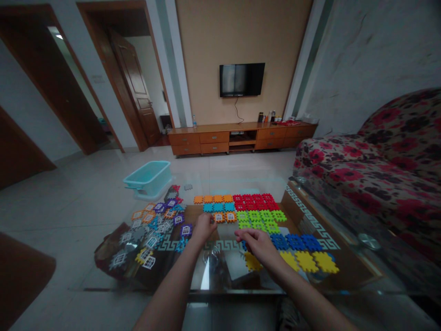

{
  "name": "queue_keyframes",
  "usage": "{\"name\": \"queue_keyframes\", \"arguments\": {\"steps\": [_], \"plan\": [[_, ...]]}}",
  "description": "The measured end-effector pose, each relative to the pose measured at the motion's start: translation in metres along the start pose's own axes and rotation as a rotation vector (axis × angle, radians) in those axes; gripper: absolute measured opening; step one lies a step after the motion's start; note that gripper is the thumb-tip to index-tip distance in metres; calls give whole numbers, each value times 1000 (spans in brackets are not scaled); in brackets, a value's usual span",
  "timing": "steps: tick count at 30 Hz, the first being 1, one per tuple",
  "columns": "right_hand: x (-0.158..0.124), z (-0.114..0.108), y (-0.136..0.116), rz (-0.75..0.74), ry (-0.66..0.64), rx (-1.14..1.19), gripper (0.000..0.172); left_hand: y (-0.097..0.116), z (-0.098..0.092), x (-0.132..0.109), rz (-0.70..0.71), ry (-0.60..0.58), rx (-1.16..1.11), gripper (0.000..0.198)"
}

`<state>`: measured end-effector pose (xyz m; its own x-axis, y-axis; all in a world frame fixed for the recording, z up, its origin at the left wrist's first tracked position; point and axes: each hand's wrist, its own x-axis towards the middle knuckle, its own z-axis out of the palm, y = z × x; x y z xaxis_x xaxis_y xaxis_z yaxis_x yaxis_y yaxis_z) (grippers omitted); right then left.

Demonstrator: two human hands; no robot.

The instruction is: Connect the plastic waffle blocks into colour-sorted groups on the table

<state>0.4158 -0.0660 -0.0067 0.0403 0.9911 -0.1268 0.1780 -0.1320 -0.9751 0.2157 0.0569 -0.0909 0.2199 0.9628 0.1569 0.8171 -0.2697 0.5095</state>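
Orange tiles point(219, 217) just past left grip point(204, 227) (knuckles up)

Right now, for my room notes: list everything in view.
Coffee table: one, glass top with wooden frame, foreground.
Interlocking plastic tiles: many, red, orange, green, blue, yellow, in rows on the table.
Loose tiles: many, mixed purple, grey, white, left part of the table.
Plastic basket: one, turquoise, on the floor beyond the table.
TV: one, black, on the tan wall.
TV cabinet: one, wood, below the TV.
Sofa: one, red floral, right.
Door: one, brown, open, far left.
Left hand: one, by the orange tiles.
Right hand: one, by the blue tiles.
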Motion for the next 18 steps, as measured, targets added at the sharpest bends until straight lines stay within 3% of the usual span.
{"name": "queue_keyframes", "arguments": {"steps": [18], "plan": [[2, -1, 2, -3, -33, -51, 34, -1, 2, 0, 17, 8, 12, 10]]}}
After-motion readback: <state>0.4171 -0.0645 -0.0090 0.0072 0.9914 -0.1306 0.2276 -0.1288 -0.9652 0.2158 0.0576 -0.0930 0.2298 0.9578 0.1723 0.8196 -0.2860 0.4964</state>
